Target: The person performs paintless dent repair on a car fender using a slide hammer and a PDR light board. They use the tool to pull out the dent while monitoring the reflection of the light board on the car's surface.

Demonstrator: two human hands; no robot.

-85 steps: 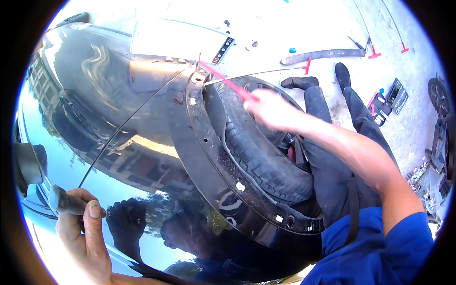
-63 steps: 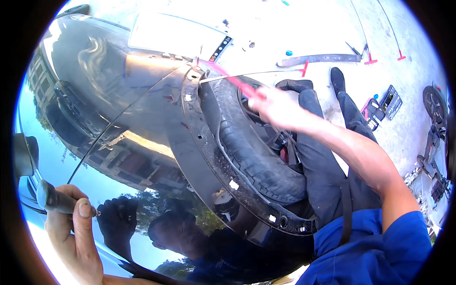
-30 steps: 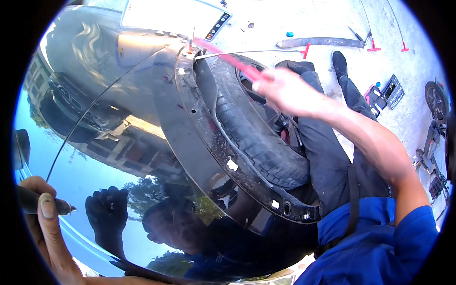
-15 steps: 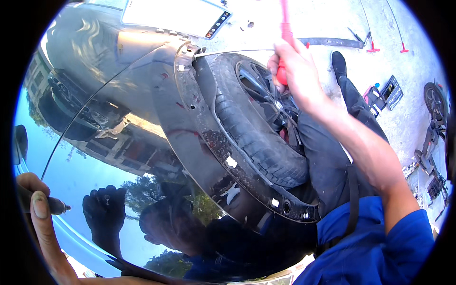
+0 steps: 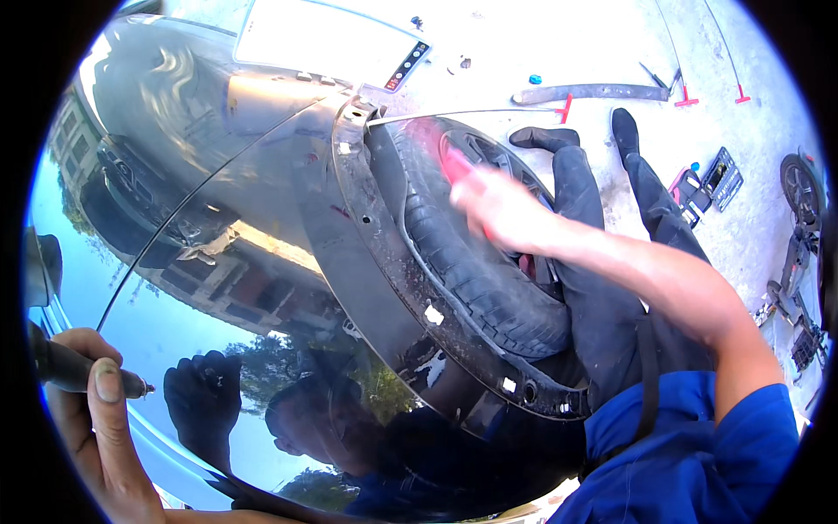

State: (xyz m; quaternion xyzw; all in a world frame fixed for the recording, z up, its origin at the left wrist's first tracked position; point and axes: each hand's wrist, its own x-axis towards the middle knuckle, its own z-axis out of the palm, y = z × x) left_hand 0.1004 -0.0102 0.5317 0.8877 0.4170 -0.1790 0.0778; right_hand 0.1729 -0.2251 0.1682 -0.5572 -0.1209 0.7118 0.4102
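Note:
My left hand [image 5: 109,419] is closed around a dark, pen-shaped tool [image 5: 131,383] with a small metal tip, held at the left over a glossy black car panel [image 5: 288,336]. A red-handled tool [image 5: 456,164] is gripped in my right hand [image 5: 511,214]; both are smeared by motion, and the tool's head cannot be made out. That hand appears in front of the car wheel's tyre [image 5: 463,279] and spokes. Between panel and tyre curves the bare wheel-arch edge [image 5: 384,231], with holes and white patches. The panel mirrors my raised left hand and the tool.
From the arch's upper corner a thin rod with a red T-handle [image 5: 566,109] stretches right. A white lit board [image 5: 327,39] stands beyond the panel. On the ground are a dark flat strip [image 5: 594,93], more red-handled rods [image 5: 687,100], a tool case [image 5: 723,179] and a bike [image 5: 799,288].
My right hand has swung down and left with the red-handled tool, from above the wheel to in front of the tyre. My left hand and its tool have shifted slightly right in view.

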